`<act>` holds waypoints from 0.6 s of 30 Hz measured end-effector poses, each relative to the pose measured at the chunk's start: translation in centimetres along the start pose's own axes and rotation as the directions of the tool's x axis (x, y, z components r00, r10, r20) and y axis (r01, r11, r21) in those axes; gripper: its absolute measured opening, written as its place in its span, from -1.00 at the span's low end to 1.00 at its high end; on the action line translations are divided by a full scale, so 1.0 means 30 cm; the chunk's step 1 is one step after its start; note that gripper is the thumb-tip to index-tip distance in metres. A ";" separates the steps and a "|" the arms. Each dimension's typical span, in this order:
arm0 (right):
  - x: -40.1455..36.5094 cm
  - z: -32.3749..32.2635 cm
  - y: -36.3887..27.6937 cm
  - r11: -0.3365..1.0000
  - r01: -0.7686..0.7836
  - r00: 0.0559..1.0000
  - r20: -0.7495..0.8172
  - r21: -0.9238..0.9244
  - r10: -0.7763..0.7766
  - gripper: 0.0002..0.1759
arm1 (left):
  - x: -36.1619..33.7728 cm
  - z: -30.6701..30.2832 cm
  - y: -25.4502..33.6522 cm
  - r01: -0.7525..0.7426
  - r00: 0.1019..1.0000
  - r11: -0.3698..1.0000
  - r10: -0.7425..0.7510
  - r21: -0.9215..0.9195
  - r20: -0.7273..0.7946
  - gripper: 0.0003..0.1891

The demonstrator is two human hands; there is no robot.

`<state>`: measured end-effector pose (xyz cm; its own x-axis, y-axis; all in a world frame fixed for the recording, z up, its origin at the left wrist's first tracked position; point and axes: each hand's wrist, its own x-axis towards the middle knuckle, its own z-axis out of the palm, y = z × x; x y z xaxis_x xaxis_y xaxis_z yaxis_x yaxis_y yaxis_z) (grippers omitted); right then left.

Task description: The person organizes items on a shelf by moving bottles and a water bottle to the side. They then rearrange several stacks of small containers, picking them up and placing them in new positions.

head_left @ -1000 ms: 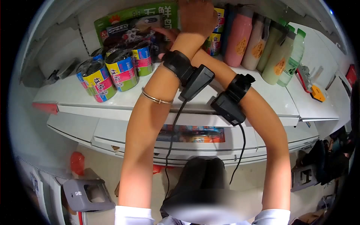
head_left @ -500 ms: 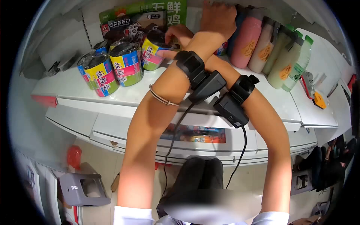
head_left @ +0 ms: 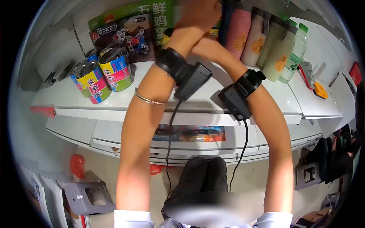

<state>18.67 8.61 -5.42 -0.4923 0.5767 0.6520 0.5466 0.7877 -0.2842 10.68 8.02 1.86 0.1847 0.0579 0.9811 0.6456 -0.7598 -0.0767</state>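
My forearms cross over the white shelf. My left hand [head_left: 199, 15] is at the top, its back to the camera and its fingers hidden, close to a colourful pack [head_left: 215, 32] beside the bottles. My right hand [head_left: 201, 46] passes beneath my left wrist, with its fingers out of sight behind it. Just left of the crossing, a yellow-edged roll pack [head_left: 166, 37] shows in part; whether my right hand grips it is hidden. Two wrapped roll packs, one in front [head_left: 93, 84] and one beside it [head_left: 117, 72], stand at the left with another partly behind them.
Behind the packs are a motorcycle toy box [head_left: 131, 38] and a green box [head_left: 161, 17]. To the right stand a pink bottle [head_left: 238, 32], several pale bottles and a yellow-handled tool [head_left: 320, 90]. A grey stool [head_left: 85, 195] is on the floor.
Both hands have moved, the left one up and to the left. The pack near my right hand has left its place beside the left packs and now shows farther right, mostly covered. The view has shifted slightly.
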 end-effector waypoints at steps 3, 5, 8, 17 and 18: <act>-0.022 -0.103 -0.081 0.981 -0.178 0.979 0.118 0.081 0.168 -0.34 | 0.005 0.002 -0.060 0.095 0.994 0.968 -0.103 -0.233 -0.021 -0.84; -0.026 -0.128 0.013 0.982 -0.135 0.981 0.160 0.131 0.113 -0.27 | 0.001 0.013 -0.104 0.146 0.987 0.903 -0.160 -0.405 0.000 -0.86; -0.047 -0.196 -0.029 0.974 -0.206 0.940 0.294 0.095 0.171 -0.15 | -0.014 0.027 -0.156 0.253 0.967 0.743 -0.192 -0.620 0.166 -0.88; -0.066 -0.219 -0.086 0.949 -0.207 0.920 0.283 -0.237 0.272 -0.20 | 0.006 -0.006 -0.172 0.345 0.939 0.611 -0.234 -0.712 0.253 -0.88; -0.063 -0.225 -0.090 0.953 -0.139 0.946 0.249 -0.269 0.208 -0.20 | 0.003 -0.002 -0.162 0.298 0.955 0.661 -0.211 -0.689 0.210 -0.88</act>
<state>22.70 3.94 -1.15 -0.5204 0.7635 0.3825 0.7718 0.6122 -0.1720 7.51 11.68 2.32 0.1960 0.3516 0.9154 -0.0285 -0.9311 0.3637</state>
